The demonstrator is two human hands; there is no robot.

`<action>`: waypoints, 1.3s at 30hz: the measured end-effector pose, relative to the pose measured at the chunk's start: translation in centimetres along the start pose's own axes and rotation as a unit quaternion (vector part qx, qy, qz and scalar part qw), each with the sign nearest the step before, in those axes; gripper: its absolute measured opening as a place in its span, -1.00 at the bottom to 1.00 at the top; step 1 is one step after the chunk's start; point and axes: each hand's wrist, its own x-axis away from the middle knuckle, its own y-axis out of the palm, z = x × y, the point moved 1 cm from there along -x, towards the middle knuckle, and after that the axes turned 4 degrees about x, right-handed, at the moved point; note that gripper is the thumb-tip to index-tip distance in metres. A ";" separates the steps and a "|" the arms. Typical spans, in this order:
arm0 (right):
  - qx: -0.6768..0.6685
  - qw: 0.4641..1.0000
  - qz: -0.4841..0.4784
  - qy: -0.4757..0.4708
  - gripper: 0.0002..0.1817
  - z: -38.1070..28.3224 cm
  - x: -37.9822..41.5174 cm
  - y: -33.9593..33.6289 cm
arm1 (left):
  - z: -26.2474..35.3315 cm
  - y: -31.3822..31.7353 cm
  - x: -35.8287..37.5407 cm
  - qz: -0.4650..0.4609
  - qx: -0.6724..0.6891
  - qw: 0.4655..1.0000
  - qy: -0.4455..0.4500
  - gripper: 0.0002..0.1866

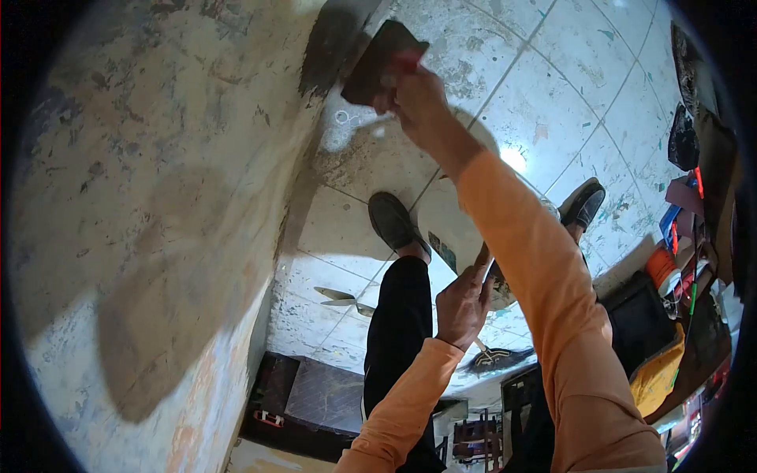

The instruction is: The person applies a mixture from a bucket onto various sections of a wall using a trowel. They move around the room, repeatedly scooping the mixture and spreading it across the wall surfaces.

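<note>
My right hand (418,102) is closed around the red handle of a trowel (367,75) with a dark, flat, rectangular blade. It is held out near the foot of the patchy wall (181,158), beside a dark patch (330,43) low on it. My left hand (464,311) is closed, lower down between my legs, beside a pale, flat-looking thing (430,209) with a dark stain at its edge. My right forearm covers part of that thing, and I cannot tell what the left fingers grip.
Splattered tiles (552,87) cover the floor around my shoes. A pointed metal blade (337,298) lies left of my leg, a dark fan-shaped brush (497,359) behind. Dark slabs (327,394) rest at bottom left. A black container (635,323), yellow container (661,374) and orange spool (661,264) crowd the right.
</note>
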 end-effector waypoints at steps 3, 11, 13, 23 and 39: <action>-0.041 0.999 0.034 -0.011 -0.81 -2.4 -3.3 2.8 | 0.2 -0.3 -0.4 -0.017 0.012 0.999 -0.026 -0.55; 0.042 0.992 -0.028 -0.120 -0.90 -4.9 1.8 7.2 | 0.0 0.0 -0.5 -0.021 -0.040 0.999 0.003 -0.58; 0.001 0.993 -0.047 -0.107 -0.89 -5.8 7.6 6.1 | -0.5 0.4 -0.4 -0.008 -0.037 0.999 0.024 -0.59; -0.052 0.998 -0.022 0.019 -0.88 -2.0 1.4 4.2 | -1.0 0.9 -0.6 0.002 -0.023 0.998 0.055 -0.55; -0.050 0.996 0.031 0.074 -0.90 10.3 -3.1 2.6 | -1.6 1.2 0.3 0.019 0.036 0.997 0.068 -0.80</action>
